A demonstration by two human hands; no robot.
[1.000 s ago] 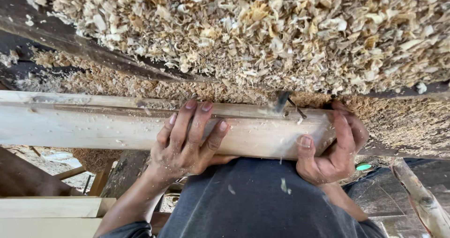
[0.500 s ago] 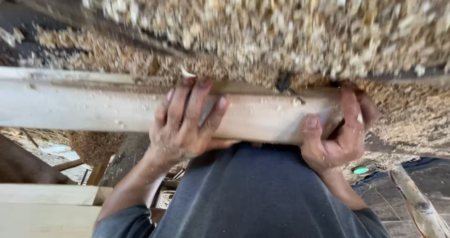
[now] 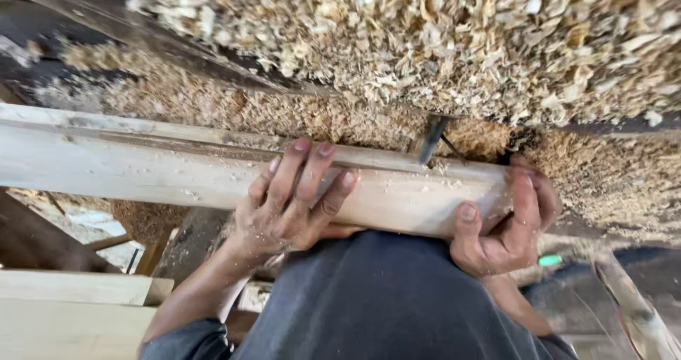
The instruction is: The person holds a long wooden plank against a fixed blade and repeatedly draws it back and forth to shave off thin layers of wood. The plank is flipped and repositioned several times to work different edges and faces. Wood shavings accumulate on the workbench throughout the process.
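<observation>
A long pale wooden plank (image 3: 142, 165) lies across the view from the left edge to the right of centre. My left hand (image 3: 294, 200) rests over its near face with fingers spread and pressing on the wood. My right hand (image 3: 507, 222) wraps around the plank's right end, thumb on the near face and fingers over the end. A dark metal bit (image 3: 433, 139) stands just behind the plank between my hands. My grey-clothed body (image 3: 383, 303) presses against the plank from below.
A thick heap of wood shavings (image 3: 425, 41) covers the machine bed beyond the plank. Stacked pale boards (image 3: 71, 310) lie at the lower left. A rough wooden stick (image 3: 635, 310) and a small green object (image 3: 550, 261) sit at the lower right.
The plank and both hands have shifted slightly in view, first up, then back down. Both hands keep the same hold on the plank.
</observation>
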